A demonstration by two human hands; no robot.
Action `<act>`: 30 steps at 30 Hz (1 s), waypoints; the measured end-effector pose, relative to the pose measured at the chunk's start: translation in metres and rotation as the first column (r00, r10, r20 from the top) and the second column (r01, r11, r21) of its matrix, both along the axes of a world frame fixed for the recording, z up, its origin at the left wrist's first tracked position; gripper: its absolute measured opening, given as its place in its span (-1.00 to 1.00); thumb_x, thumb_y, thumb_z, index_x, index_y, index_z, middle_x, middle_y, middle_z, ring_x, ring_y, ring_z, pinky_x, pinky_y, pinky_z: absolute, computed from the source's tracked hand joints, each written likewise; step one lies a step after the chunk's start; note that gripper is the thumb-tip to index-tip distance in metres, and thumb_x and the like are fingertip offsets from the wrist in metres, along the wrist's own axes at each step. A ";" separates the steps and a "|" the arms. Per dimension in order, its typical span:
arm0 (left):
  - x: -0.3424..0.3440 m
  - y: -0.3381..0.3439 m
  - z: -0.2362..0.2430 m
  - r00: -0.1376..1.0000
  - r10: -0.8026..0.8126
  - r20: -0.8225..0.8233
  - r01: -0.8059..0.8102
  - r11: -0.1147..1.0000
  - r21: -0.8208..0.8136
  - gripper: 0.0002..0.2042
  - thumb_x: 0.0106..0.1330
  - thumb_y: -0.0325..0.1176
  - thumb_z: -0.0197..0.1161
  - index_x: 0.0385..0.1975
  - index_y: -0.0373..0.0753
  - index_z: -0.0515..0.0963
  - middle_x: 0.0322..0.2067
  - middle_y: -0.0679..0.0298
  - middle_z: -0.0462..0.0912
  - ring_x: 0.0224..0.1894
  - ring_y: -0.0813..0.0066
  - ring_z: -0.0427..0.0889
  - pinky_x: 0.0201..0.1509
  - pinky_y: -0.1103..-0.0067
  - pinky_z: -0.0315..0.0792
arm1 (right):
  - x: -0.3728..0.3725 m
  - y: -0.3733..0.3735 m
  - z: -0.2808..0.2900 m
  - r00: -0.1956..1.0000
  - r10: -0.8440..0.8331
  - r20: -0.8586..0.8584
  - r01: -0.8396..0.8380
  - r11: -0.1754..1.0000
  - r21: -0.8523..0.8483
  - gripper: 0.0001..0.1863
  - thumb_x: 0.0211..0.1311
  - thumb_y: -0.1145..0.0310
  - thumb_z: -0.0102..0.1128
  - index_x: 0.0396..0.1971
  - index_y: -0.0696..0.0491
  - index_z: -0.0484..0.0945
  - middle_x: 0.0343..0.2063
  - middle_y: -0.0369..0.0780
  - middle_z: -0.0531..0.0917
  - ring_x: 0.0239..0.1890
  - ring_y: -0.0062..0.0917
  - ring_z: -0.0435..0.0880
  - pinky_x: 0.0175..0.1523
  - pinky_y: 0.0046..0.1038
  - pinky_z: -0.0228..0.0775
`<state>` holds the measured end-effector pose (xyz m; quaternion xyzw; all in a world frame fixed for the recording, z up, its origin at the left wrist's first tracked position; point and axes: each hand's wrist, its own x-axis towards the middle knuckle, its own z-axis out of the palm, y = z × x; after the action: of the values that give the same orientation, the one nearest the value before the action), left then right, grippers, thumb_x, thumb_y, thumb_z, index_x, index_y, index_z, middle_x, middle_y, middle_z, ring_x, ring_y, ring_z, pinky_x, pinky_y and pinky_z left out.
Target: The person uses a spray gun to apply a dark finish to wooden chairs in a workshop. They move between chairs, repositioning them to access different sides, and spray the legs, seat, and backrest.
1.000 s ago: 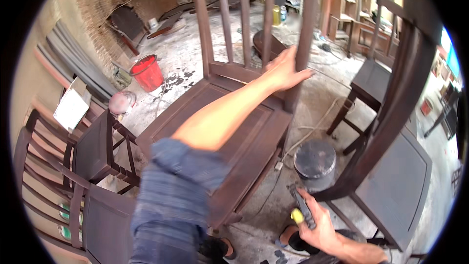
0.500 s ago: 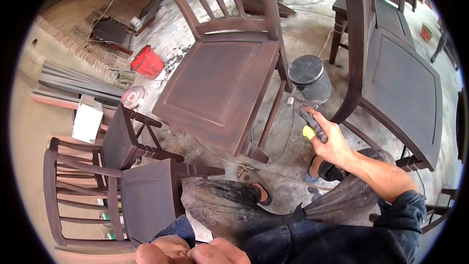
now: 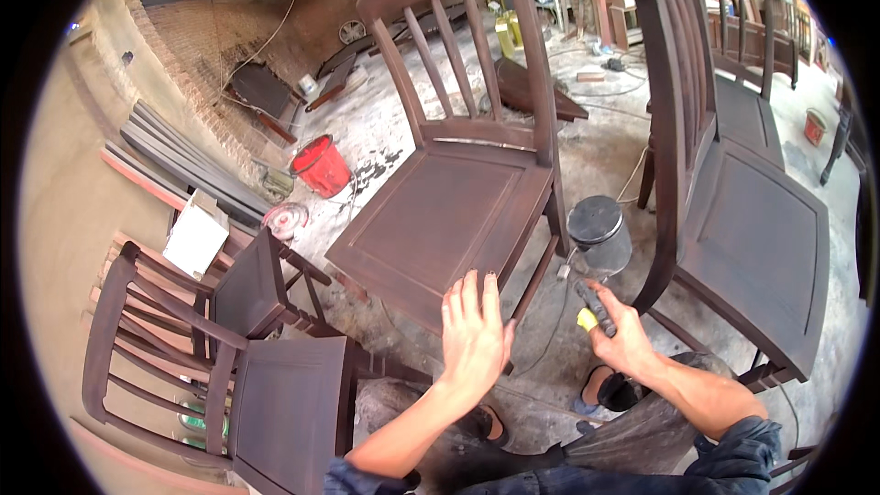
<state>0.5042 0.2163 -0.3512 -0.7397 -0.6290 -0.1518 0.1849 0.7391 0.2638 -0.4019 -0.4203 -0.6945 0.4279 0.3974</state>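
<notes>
A dark brown wooden chair [image 3: 431, 211] with a slatted back stands in front of me, its panelled seat facing up. My left hand [image 3: 475, 335] is open over the front right corner of that seat. Its fingers are stretched out, and the tips seem to touch the wood. To the right of the chair my right hand [image 3: 620, 330] is closed around a small dark-handled tool [image 3: 600, 308] with a bright yellow part [image 3: 587, 319]. The tool's kind cannot be made out. Just beyond it stands a dark lidded bucket [image 3: 598, 225].
On the right another chair [image 3: 752, 220] stands close by. Two more, including a near chair [image 3: 293, 394], are at my left. A red bucket [image 3: 321, 167], grey planks [image 3: 183, 151] and a white box [image 3: 196, 234] lie farther left. A cable [image 3: 550, 335] crosses the floor.
My left hand has come from low near my body up and forward to the chair's seat. The right hand still grips its tool. The view has tilted up.
</notes>
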 end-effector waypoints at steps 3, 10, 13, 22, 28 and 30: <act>-0.012 0.040 -0.051 0.934 0.181 -0.307 -0.188 0.982 0.009 -0.31 0.27 -0.29 0.25 0.34 -0.51 0.19 0.25 -0.24 0.33 0.31 -0.12 0.34 0.34 0.09 0.27 | -0.003 0.001 -0.005 1.000 -0.006 0.000 0.006 0.999 0.050 -0.34 0.11 0.61 0.16 0.31 0.11 0.35 0.09 0.11 0.60 0.24 -0.08 0.55 0.27 -0.30 0.39; -0.029 0.073 -0.078 0.882 0.258 -0.395 -0.303 0.951 -0.056 -0.40 0.27 -0.33 0.15 0.29 -0.53 0.29 0.17 -0.26 0.45 0.20 -0.12 0.49 0.13 0.12 0.44 | 0.002 0.005 -0.012 0.999 -0.036 -0.009 0.037 0.992 0.125 -0.34 0.12 0.58 0.17 0.31 0.10 0.35 0.07 0.11 0.62 0.22 -0.05 0.57 0.27 -0.27 0.40; -0.034 0.089 -0.072 0.917 0.205 -0.341 -0.273 0.948 -0.165 -0.39 0.20 -0.30 0.19 0.23 -0.55 0.34 0.09 -0.25 0.51 0.10 -0.08 0.55 0.06 0.15 0.47 | 0.005 0.004 -0.012 0.999 -0.045 0.001 0.045 0.993 0.107 -0.34 0.12 0.58 0.17 0.31 0.08 0.35 0.07 0.12 0.61 0.23 -0.05 0.55 0.27 -0.27 0.39; -0.073 0.097 -0.052 0.932 0.110 -0.345 -0.201 0.949 -0.242 -0.19 0.09 -0.11 0.39 0.24 -0.57 0.27 -0.14 -0.13 0.63 -0.13 0.01 0.70 -0.14 0.26 0.61 | 0.003 0.007 -0.013 0.998 -0.040 -0.042 0.047 0.979 0.196 -0.33 0.12 0.63 0.16 0.32 0.09 0.35 0.04 0.07 0.63 0.19 -0.13 0.61 0.23 -0.34 0.41; -0.126 0.101 0.000 0.954 0.160 -0.255 -0.239 0.919 -0.315 -0.15 0.10 -0.04 0.40 0.28 -0.51 0.26 -0.12 -0.15 0.66 -0.15 -0.04 0.71 -0.02 0.23 0.59 | 0.006 0.002 -0.008 0.995 0.028 -0.091 -0.026 0.999 0.024 -0.36 0.12 0.64 0.15 0.29 0.11 0.38 0.09 0.06 0.61 0.21 -0.17 0.59 0.25 -0.38 0.39; -0.156 0.102 0.011 0.961 0.148 -0.233 -0.215 0.931 -0.294 -0.18 0.09 -0.04 0.40 0.27 -0.48 0.31 -0.13 -0.16 0.67 -0.15 -0.07 0.71 0.01 0.24 0.59 | 0.004 0.002 -0.019 0.996 0.038 -0.082 -0.034 0.998 0.052 -0.38 0.13 0.63 0.12 0.28 0.12 0.40 0.15 0.03 0.58 0.21 -0.22 0.60 0.26 -0.40 0.35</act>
<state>0.3485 0.3180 -0.3400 -0.7099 -0.6884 0.0466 0.1417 0.7430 0.2663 -0.4204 -0.3794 -0.6955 0.4343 0.4286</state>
